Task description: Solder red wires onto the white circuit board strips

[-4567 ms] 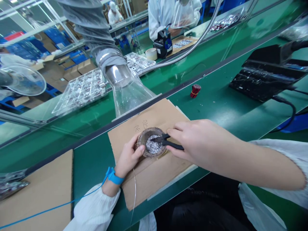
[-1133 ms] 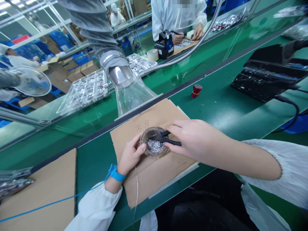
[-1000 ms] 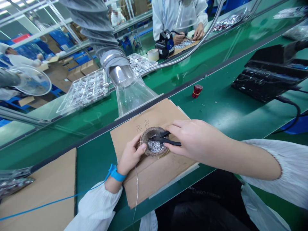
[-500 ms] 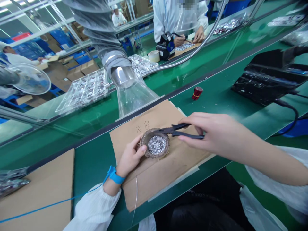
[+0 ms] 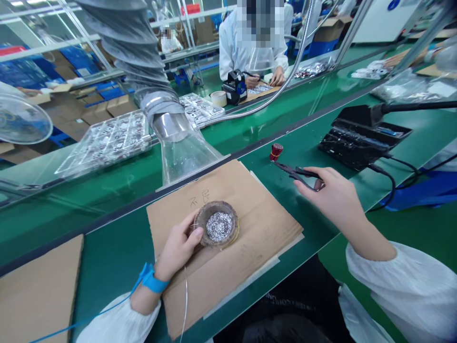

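A round brown pot (image 5: 216, 227) holding shiny silver solder sits on a cardboard sheet (image 5: 257, 224). My left hand (image 5: 175, 247), with a blue wrist strap, grips the pot's left rim; a thin wire (image 5: 185, 300) trails from it toward me. My right hand (image 5: 332, 195) is out to the right over the green bench, closed on black tweezers (image 5: 294, 172) whose tips point left toward a small red coil (image 5: 276, 151).
A clear fume hood on a grey duct (image 5: 178, 143) stands just behind the cardboard. A black soldering station (image 5: 360, 136) with cable sits at right. Clear part trays (image 5: 107, 140) lie beyond the belt. A co-worker (image 5: 255, 43) works at the far bench. Another cardboard sheet (image 5: 35, 290) lies at left.
My right hand has lifted the tweezers out of the pot and carried them right, toward the red coil. The left hand stays on the pot's rim.
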Demonstrator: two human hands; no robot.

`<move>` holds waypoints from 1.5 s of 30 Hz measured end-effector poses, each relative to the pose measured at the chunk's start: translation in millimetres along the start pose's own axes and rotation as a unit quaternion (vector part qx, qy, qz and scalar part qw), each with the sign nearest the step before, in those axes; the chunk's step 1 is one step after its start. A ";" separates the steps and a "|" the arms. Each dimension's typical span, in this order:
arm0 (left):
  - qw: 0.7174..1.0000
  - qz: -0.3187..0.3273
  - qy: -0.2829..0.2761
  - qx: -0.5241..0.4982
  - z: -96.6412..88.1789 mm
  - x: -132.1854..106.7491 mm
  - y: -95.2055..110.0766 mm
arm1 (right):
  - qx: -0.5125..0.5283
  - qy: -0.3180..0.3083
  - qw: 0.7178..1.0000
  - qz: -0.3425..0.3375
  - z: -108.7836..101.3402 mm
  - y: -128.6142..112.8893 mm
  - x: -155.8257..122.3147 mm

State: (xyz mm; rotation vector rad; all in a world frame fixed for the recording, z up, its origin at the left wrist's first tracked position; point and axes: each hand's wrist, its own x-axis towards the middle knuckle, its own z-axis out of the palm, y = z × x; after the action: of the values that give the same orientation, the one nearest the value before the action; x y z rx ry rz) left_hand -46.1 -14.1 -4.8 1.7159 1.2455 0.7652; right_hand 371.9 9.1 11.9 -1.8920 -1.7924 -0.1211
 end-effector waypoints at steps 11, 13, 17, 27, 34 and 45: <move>1.000 0.011 -0.001 -0.002 -0.1 -0.4 -2.7 | -0.042 -0.090 0.995 0.014 22.9 14.4 -6.3; 1.000 0.011 -0.004 0.000 -0.4 -0.6 -3.5 | -0.039 -0.098 0.994 0.017 21.6 12.9 -6.4; 1.000 0.012 -0.005 0.004 -0.3 -0.2 -2.8 | -0.015 -0.079 0.997 0.017 16.6 8.1 -6.7; 1.000 0.027 0.002 -0.004 0.2 1.5 1.1 | 0.202 -0.153 0.954 -0.162 -49.5 -80.3 -14.6; 1.000 0.027 -0.001 -0.001 -0.5 2.3 0.2 | 0.112 -0.194 0.937 -0.269 -43.0 -135.9 -7.6; 0.999 0.036 -0.004 -0.003 -0.9 2.9 0.8 | -0.069 -0.262 0.906 -0.326 -52.3 -181.4 7.6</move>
State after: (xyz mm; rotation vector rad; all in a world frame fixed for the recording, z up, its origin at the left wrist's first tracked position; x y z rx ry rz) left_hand -45.6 -11.2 -3.8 1.7666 1.1805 0.8034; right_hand 215.2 -9.5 115.8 -1.4044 -2.8047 0.0360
